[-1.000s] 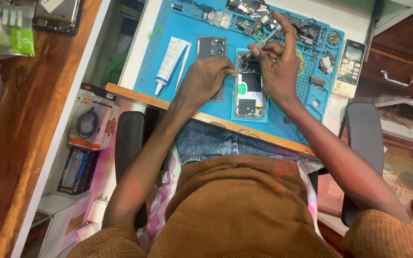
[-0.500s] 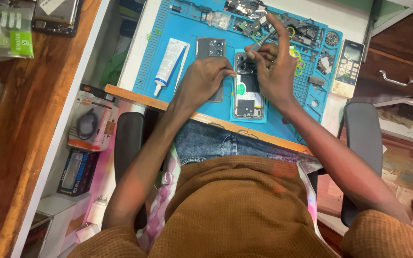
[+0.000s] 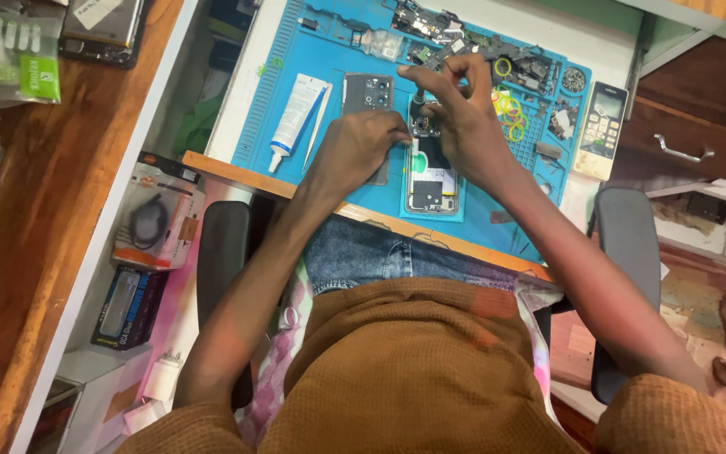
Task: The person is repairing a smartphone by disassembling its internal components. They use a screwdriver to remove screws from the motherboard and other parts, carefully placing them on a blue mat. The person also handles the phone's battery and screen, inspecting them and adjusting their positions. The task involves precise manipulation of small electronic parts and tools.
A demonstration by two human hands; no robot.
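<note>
An opened smartphone (image 3: 432, 178) lies on a blue work mat (image 3: 296, 63), its insides showing. My left hand (image 3: 361, 147) rests on the mat against the phone's left edge and steadies it; part of a grey back cover (image 3: 368, 89) sticks out beyond the hand. My right hand (image 3: 461, 118) is over the phone's top end, fingers pinched on a thin dark tool (image 3: 421, 105) whose tip points down into the phone near the camera area.
A white glue tube (image 3: 294, 113) lies left on the mat. Loose phone parts, yellow rings (image 3: 507, 109) and a small white remote-like device (image 3: 602, 128) sit at the right. A wooden table (image 3: 35, 193) stands left, boxes (image 3: 149, 219) below it, drawers (image 3: 699, 118) right.
My right hand has shifted down and left from the parts at the top of the mat onto the phone's upper end, bringing the tool with it. My left hand stays put.
</note>
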